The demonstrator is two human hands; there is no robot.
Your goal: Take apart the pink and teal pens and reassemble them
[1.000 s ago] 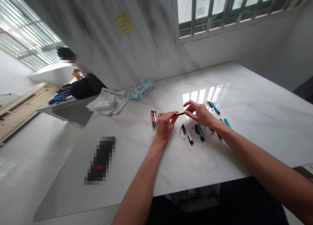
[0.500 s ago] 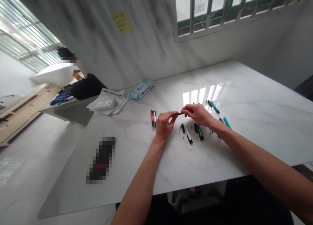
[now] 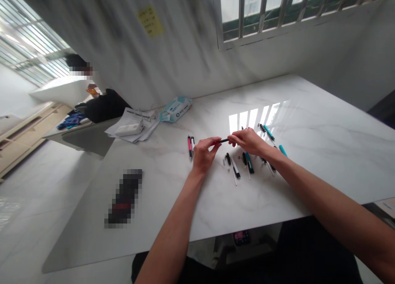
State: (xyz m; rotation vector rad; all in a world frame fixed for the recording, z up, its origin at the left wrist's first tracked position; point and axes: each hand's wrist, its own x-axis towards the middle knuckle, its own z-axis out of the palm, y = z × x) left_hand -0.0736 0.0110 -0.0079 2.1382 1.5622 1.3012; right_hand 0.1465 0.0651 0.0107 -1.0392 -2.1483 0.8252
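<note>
My left hand [image 3: 203, 154] is closed, pinching one end of a thin black pen [image 3: 224, 140] between thumb and fingers. At the other end, my right hand [image 3: 247, 140] grips the same pen with its fingertips. Much of the pen is hidden by fingers, so I cannot tell whether it is whole. A red pen [image 3: 189, 146] and a white-and-black pen [image 3: 193, 143] lie left of my left hand. Below the hands are taken-apart pens: a white barrel [image 3: 235, 167], a teal barrel [image 3: 249, 162], black grips and thin refills. More teal barrels [image 3: 269, 132] lie beyond my right wrist.
A pack of wipes [image 3: 175, 109] and papers with a white box [image 3: 128, 130] sit by the wall. A blurred dark object [image 3: 123, 199] lies at the left. A phone [image 3: 241, 237] shows below the table edge. Another person [image 3: 101, 105] is behind the partition.
Both hands keep hold of the black pen, with slightly more of it showing between them. The whole view has shifted a little, so everything appears slightly further up and left.
</note>
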